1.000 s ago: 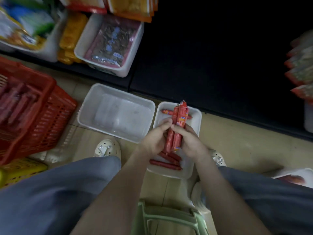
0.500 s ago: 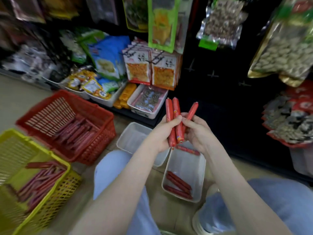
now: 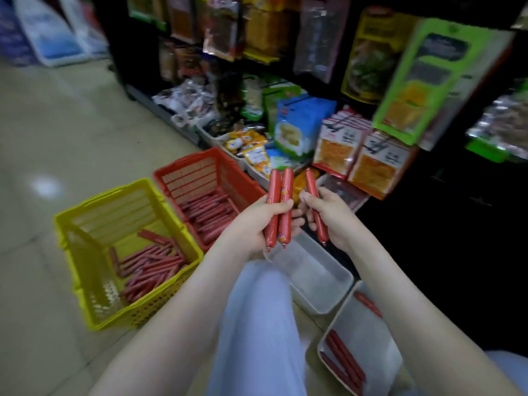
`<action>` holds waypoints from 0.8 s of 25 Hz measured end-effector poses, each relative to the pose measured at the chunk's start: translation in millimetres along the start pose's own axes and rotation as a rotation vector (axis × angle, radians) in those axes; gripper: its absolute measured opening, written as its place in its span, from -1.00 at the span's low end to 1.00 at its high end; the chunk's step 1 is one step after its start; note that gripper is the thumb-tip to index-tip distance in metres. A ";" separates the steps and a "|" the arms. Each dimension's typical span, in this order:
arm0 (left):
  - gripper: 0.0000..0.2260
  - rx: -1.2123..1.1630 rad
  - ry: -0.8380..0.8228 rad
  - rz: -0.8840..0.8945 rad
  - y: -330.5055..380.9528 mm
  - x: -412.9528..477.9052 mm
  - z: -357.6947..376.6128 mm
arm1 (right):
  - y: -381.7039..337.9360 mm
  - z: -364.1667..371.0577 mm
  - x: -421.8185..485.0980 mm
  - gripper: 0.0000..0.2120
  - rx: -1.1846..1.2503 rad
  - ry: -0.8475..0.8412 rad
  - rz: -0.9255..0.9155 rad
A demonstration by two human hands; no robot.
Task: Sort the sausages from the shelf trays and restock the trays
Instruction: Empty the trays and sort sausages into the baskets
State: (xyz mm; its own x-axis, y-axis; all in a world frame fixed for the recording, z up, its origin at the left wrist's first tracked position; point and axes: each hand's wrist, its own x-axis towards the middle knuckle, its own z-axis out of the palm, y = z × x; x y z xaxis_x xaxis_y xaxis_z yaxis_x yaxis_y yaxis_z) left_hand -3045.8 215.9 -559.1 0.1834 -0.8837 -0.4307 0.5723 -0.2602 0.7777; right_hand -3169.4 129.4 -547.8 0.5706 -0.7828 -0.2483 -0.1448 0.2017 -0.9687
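Working over the near right tray (image 3: pixel 377 347), where a few sausages (image 3: pixel 344 364) lie, we grip two more upright in our left hand (image 3: pixel 257 224) and one in our right hand (image 3: pixel 334 221), ends pointing far. Leftward sit the yellow basket (image 3: pixel 143 310), nearer, and the red basket (image 3: pixel 197 175) beyond, so the left hand probably reaches either first.
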 end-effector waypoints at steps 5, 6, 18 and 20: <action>-0.89 -0.228 0.381 0.035 4.2 -30.0 -146.9 | 47.9 136.0 81.6 -0.69 -0.403 -0.327 0.037; -0.87 -0.278 0.446 0.022 -0.8 -37.9 -175.9 | 60.1 159.5 89.7 -0.66 -0.440 -0.369 0.056; -0.74 -0.547 0.835 0.125 -36.1 -66.3 -346.0 | 133.8 304.7 169.5 -0.55 -0.973 -0.828 -0.251; -0.82 -0.551 0.826 0.147 -38.0 -62.6 -347.2 | 141.2 321.8 174.6 -0.48 -1.035 -0.939 -0.281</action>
State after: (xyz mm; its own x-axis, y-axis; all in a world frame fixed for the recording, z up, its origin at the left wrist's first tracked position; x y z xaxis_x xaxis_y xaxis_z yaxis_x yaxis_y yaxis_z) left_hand -2801.5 416.3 -720.7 0.6596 -0.2910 -0.6930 0.7514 0.2314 0.6179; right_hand -2830.2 210.7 -727.3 0.9346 0.0330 -0.3542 -0.2209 -0.7266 -0.6506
